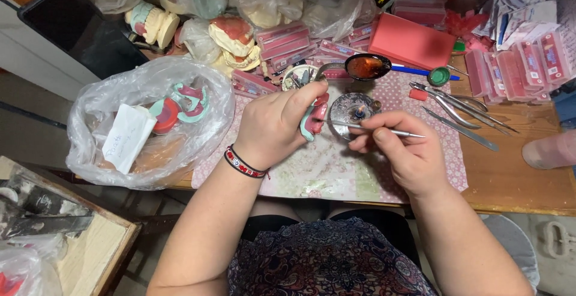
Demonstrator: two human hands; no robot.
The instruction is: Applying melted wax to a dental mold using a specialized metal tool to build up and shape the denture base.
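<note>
My left hand (277, 122) grips a small dental model (314, 119), pink wax on a pale green base, held upright over the patterned mat (336, 164). My right hand (403, 147) holds a thin metal carving tool (372, 129) like a pen, its tip pointing left and touching the model. Just behind the tool sits a small round burner (355, 109) with a wick. A metal spoon (367, 66) holding dark melted wax lies beyond it.
A clear plastic bag (144, 122) with dental casts and a paper slip lies at left. Metal instruments (459, 113) lie at right. Pink wax sheets (414, 41) and boxes of teeth (522, 68) crowd the back. Plaster casts (234, 41) sit behind.
</note>
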